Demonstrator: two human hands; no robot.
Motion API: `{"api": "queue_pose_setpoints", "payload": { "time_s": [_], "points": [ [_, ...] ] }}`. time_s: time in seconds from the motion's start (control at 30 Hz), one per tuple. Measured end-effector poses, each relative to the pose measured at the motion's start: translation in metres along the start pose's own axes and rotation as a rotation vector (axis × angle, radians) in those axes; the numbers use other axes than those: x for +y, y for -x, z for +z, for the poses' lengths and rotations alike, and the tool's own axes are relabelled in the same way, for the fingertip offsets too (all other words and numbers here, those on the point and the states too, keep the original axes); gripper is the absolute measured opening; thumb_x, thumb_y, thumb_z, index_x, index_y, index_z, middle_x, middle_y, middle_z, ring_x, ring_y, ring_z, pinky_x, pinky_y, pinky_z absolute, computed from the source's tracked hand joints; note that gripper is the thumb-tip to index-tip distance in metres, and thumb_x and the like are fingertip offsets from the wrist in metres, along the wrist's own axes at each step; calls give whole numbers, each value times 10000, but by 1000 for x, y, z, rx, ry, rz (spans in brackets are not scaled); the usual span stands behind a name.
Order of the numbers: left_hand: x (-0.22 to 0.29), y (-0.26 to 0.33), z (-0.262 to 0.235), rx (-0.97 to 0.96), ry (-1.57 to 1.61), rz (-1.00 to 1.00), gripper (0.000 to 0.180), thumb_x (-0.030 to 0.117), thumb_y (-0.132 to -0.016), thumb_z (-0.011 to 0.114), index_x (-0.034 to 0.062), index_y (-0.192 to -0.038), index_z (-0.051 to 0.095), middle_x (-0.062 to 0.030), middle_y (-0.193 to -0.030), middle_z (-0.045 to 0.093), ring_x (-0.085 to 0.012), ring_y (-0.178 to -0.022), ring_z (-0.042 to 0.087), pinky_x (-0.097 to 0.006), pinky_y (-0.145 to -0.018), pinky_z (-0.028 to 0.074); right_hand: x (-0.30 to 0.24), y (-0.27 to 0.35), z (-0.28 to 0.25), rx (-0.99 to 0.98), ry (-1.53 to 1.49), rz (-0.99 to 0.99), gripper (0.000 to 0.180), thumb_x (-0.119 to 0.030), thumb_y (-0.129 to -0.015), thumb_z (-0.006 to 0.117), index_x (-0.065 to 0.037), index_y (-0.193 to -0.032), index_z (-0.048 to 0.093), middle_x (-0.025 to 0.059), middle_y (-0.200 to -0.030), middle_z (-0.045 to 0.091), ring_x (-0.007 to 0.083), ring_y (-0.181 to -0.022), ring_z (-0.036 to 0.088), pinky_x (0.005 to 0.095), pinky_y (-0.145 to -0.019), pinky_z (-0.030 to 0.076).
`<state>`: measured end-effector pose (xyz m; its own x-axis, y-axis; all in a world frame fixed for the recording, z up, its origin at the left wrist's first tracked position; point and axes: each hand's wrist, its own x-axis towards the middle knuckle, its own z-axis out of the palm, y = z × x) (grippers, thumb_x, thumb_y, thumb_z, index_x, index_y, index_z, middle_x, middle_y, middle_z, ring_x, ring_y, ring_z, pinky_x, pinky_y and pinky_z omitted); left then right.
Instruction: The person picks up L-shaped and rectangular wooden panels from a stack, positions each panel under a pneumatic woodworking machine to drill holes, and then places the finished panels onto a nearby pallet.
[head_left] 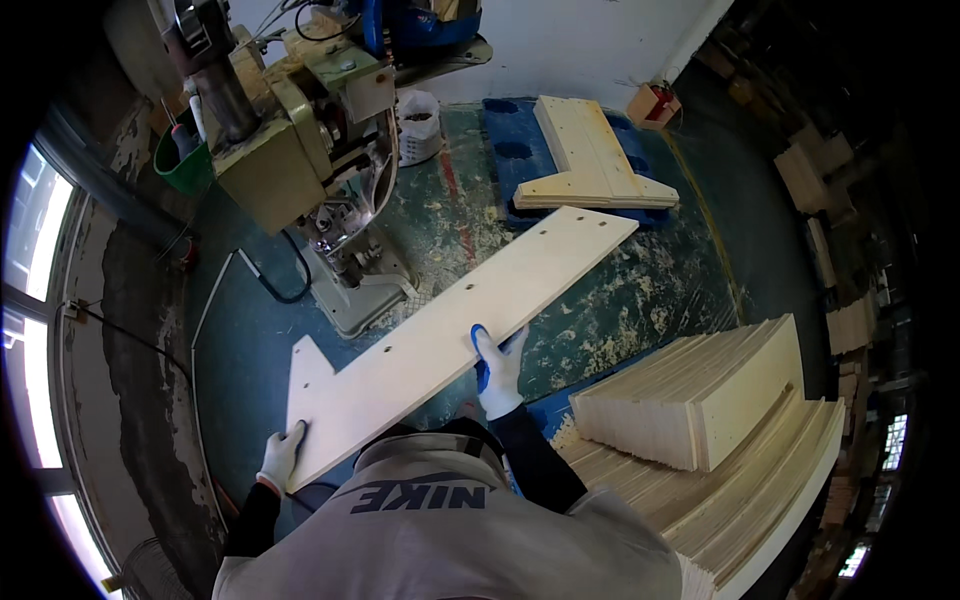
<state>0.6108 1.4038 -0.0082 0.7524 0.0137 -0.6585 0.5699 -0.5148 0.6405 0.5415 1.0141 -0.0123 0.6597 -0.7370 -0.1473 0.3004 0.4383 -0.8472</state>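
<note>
Pale L-shaped plywood panel [440, 340]: in both hands, in front of the body, above the dark green floor [620, 290].
Long axis: diagonal in view, near-left to far-right; short leg at the near-left end, pointing away from the body.
Panel face: up, a few small dark-looking holes along the length and on the short leg.
Left hand, white glove [280, 455]: gripping the near-left corner, thumb over the face, rest wrapped on the outer edge.
Right hand, white glove with blue coating [500, 372]: gripping the near long edge about mid-length, blue-coated digit over the face; fingers below the edge partly hidden.
Panel vs hands: runs up-right from the left hand; far end reaches well past the right one, unsupported.
Olive-green and grey metal press-type machine [270, 150]: beyond the panel, left of its middle. Short leg points toward the machine's foot; no contact visible, height gap can't be told.
Far end: just below the pale L-shaped panel stack [585, 160] on a blue plastic pallet [505, 165] in view; depth gap unclear.
Right side: tall pile of pale plywood pieces [690, 410], right hand nearer; blocks swinging that way low, I'd judge.
Left side: thin white bent tube [203, 335] along the floor, near the wall.
Beyond machine: white sack [418, 135].
</note>
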Motion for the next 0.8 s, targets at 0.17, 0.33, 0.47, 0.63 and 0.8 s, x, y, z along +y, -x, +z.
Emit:
{"api": "queue_pose_setpoints", "payload": {
  "time_s": [0.17, 0.33, 0.47, 0.63, 0.8],
  "points": [
    [27, -23, 179, -104, 23, -12, 623, 432, -925, 746, -167, -1049, 630, -165, -978, 699, -172, -848, 669, -329, -705, 542, 20, -7, -77, 158, 64, 67, 696, 97, -861, 646, -40, -1480, 357, 139, -1330, 547, 215, -1199, 585, 339, -992, 509],
    [89, -23, 262, -302, -37, 57, 588, 438, -955, 706, -129, -1092, 637, -112, -980, 693, -136, -847, 636, -291, -735, 518, -53, -73, -129, 279, 67, 27, 631, 103, -866, 616, -12, -1455, 418, 136, -1315, 578, 229, -1203, 584, 344, -1029, 476],
    [159, -59, 328, -414, -452, 269, 599, 502, -936, 676, -59, -1143, 644, -181, -1001, 702, -319, -908, 666, -389, -800, 520, -104, -139, -156, 321, 89, -84, 626, 90, -876, 610, -6, -1461, 409, 141, -1337, 568, 242, -1209, 580, 344, -1036, 466],
    [292, -86, 449, -391, -539, 731, 594, 468, -918, 663, -2, -1280, 621, -228, -1238, 620, -406, -1155, 598, -454, -990, 480, -185, -233, -199, 363, 109, -251, 625, 94, -885, 591, -9, -1474, 409, 131, -1326, 566, 212, -1186, 584, 339, -1005, 496],
    [446, -90, 587, -522, -416, 1116, 639, 449, -919, 694, 7, -1361, 561, -227, -1341, 586, -385, -1266, 561, -420, -1066, 449, -278, -307, -232, 315, 199, -366, 593, 32, -904, 588, -15, -1473, 429, 109, -1310, 579, 183, -1164, 585, 318, -996, 497]
  ]
}}
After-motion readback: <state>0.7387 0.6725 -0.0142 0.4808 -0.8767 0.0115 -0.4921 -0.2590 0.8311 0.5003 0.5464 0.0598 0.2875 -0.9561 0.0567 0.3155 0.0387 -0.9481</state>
